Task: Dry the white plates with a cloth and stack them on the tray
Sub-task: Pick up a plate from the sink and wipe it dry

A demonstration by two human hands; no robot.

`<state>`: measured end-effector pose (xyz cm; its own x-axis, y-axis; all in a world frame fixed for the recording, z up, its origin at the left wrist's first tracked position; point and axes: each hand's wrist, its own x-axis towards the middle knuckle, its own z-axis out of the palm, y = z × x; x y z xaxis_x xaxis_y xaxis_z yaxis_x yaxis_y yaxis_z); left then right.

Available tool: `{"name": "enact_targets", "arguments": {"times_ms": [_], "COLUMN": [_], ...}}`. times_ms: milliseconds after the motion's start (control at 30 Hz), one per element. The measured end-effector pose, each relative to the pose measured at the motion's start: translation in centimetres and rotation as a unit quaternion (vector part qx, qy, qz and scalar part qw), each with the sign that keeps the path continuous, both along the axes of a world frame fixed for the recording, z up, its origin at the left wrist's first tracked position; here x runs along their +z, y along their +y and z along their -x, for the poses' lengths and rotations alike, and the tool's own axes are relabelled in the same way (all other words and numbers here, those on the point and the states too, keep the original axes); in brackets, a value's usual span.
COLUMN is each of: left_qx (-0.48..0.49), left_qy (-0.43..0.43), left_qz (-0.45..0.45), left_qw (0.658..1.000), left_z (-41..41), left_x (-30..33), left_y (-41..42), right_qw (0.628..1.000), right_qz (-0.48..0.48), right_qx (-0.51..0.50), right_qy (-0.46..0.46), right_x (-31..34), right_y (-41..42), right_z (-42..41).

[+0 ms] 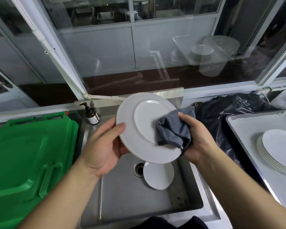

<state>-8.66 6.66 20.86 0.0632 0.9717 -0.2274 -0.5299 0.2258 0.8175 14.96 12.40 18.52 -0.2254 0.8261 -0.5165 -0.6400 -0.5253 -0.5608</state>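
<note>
Gripping the tilted white plate (144, 129) by its rim at frame centre, the left hand (104, 146) steadies this stiff, breakable, probably damp-slick dish while the right hand (196, 139) clutches the soft grey cloth (172, 129) against it.

A single head-worn wide-angle view looks forward and steeply down, close over the sink (139, 204).

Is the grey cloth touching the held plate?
Touching. The head view shows the right hand pressing the grey cloth flat against the held plate, with no gap between them.
</note>
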Motion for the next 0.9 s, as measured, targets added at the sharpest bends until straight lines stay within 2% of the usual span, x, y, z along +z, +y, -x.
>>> {"name": "enact_targets", "arguments": {"times_ms": [267, 367, 500, 600, 733, 900], "left_qx": [0.077, 0.071, 0.029, 0.002, -0.027, -0.031], "left_qy": [0.029, 0.024, 0.012, 0.017, 0.044, 0.033], "left_qz": [-0.056, -0.022, 0.030, 0.024, 0.035, 0.050], "left_qw": [0.995, 0.997, 0.999, 1.000, 0.998, 0.998], "left_z": [-4.9, -4.5, -1.7, -0.3, 0.1, -0.6], "left_x": [-1.6, -2.1, -1.8, -1.3, -0.7, -1.0], "left_y": [-1.5, -1.8, -1.3, -1.1, -0.7, -1.2], "right_qw": [0.995, 0.996, 0.999, 0.999, 0.997, 0.992], "right_qz": [0.057, 0.060, 0.040, 0.019, 0.023, 0.039], "right_qx": [-0.058, -0.043, -0.013, 0.002, -0.008, -0.046], "right_qy": [0.050, 0.048, 0.006, -0.027, -0.069, -0.108], "right_x": [-1.4, -1.8, -1.5, -0.9, -0.8, -2.0], "right_y": [-1.7, -1.8, -1.4, -0.8, -0.2, -1.2], "right_z": [3.9, 3.2, 1.3, 0.4, 0.6, 1.3]}}
